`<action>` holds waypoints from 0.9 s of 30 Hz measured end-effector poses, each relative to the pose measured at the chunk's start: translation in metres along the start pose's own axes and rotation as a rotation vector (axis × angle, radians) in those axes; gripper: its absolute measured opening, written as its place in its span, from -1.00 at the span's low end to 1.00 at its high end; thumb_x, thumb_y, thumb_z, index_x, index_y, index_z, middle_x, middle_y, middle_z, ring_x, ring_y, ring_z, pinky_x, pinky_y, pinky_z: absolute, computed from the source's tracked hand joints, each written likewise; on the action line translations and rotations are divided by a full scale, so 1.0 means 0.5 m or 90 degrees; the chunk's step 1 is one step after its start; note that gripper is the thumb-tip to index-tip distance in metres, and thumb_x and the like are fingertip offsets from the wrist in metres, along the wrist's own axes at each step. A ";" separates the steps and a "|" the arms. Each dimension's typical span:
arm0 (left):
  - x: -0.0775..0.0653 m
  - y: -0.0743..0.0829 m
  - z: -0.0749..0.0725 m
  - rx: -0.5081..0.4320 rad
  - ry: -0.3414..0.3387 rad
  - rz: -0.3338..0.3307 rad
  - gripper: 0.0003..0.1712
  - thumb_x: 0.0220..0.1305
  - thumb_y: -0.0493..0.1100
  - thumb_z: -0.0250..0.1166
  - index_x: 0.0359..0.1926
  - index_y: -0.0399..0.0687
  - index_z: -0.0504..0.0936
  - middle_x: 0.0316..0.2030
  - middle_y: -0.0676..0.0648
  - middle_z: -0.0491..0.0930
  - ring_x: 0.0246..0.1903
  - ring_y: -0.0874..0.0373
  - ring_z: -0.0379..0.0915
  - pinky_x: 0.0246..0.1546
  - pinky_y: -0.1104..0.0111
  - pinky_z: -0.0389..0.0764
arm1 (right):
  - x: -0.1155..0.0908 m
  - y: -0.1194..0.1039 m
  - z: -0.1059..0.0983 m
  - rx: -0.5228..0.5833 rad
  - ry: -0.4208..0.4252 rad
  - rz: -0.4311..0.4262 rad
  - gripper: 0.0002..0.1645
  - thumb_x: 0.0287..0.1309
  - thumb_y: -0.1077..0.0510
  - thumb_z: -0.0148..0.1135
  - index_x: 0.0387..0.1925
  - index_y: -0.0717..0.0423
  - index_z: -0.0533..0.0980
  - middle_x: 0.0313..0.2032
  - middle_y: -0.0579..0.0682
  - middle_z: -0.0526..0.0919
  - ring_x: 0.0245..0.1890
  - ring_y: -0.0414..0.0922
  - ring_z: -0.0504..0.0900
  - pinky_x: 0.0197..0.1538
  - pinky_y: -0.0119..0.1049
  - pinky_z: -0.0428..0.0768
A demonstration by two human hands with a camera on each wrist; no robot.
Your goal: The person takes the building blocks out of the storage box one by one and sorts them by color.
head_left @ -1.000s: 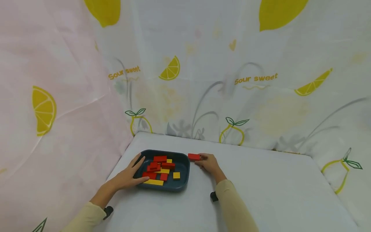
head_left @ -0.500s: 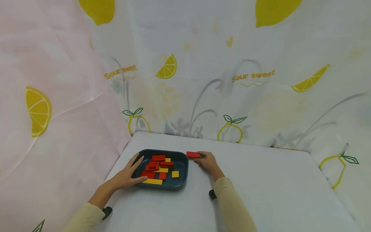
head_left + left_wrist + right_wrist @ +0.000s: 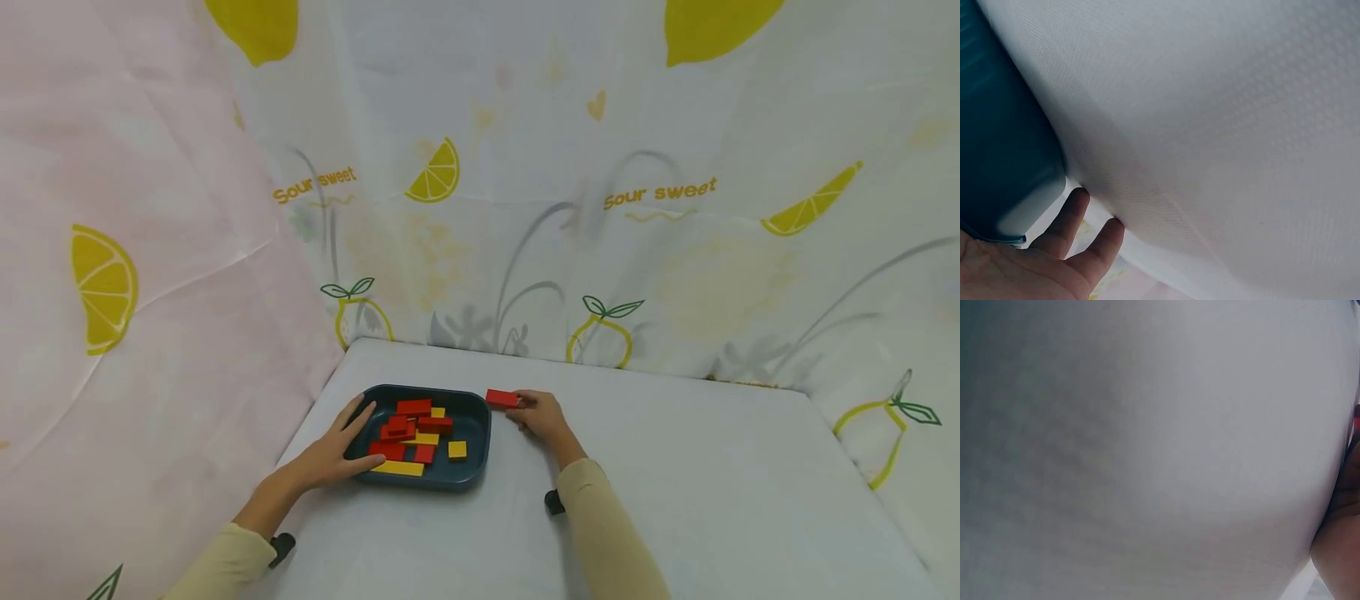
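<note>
A dark blue-green tray [image 3: 472, 468] holds a jumble of red and yellow blocks, such as a yellow block [image 3: 457, 451] apart from the others. My left hand [image 3: 327, 456] lies over the tray's left side, fingers stretched along the rim and thumb reaching over the near left corner. In the left wrist view, two fingertips come down to the white cloth beside the tray wall [image 3: 1013, 125]. My right hand [image 3: 543, 415] pinches a red block [image 3: 502, 399] by its right end, just outside the tray's far right corner. Only the edge of that hand shows in the right wrist view.
White cloth [image 3: 675, 483] covers the table. Behind it and to the left hang fabric walls [image 3: 480, 275] printed with lemons. Each wrist carries a small black device, such as the right wrist device [image 3: 554, 502].
The head view has shifted slightly. Both hands, the tray and the pinched red block keep nearly the same places relative to each other.
</note>
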State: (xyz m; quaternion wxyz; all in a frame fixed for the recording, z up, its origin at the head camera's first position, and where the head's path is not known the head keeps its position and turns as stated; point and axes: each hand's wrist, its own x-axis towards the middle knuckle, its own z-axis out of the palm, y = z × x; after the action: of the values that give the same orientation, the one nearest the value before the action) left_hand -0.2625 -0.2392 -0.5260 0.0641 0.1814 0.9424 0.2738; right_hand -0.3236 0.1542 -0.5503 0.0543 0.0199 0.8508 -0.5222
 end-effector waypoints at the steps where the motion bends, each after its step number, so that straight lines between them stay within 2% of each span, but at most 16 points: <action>1: 0.000 0.000 0.000 -0.002 -0.001 -0.001 0.14 0.18 0.39 0.27 0.58 0.11 -0.07 0.57 -0.18 -0.27 0.36 -0.36 0.14 0.16 -0.35 0.35 | 0.000 0.000 0.000 0.000 -0.001 0.001 -0.46 0.11 0.20 0.43 0.16 0.16 0.57 -0.21 0.08 0.63 -0.57 -0.22 0.57 -0.46 -0.41 0.56; 11: -0.002 -0.002 0.001 -0.002 -0.002 -0.014 0.16 0.15 0.42 0.27 0.58 0.14 -0.10 0.57 -0.17 -0.28 0.37 -0.34 0.10 0.17 -0.35 0.34 | 0.001 0.005 0.004 0.000 -0.011 0.006 -0.45 0.12 0.21 0.42 0.18 0.15 0.55 -0.21 0.07 0.62 -0.55 -0.20 0.58 -0.46 -0.41 0.57; 27: 0.003 0.001 0.000 -0.003 -0.003 -0.012 0.16 0.16 0.41 0.26 0.59 0.15 -0.12 0.57 -0.17 -0.29 0.37 -0.34 0.11 0.18 -0.35 0.33 | 0.005 0.003 0.002 -0.014 0.004 0.005 -0.43 0.12 0.21 0.43 0.19 0.19 0.54 -0.21 0.08 0.63 -0.58 -0.23 0.58 -0.48 -0.41 0.57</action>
State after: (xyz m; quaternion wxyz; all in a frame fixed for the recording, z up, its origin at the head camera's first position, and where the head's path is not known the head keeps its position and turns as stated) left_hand -0.2635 -0.2383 -0.5256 0.0691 0.1727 0.9433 0.2748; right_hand -0.3259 0.1542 -0.5525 0.0540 0.0245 0.8564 -0.5129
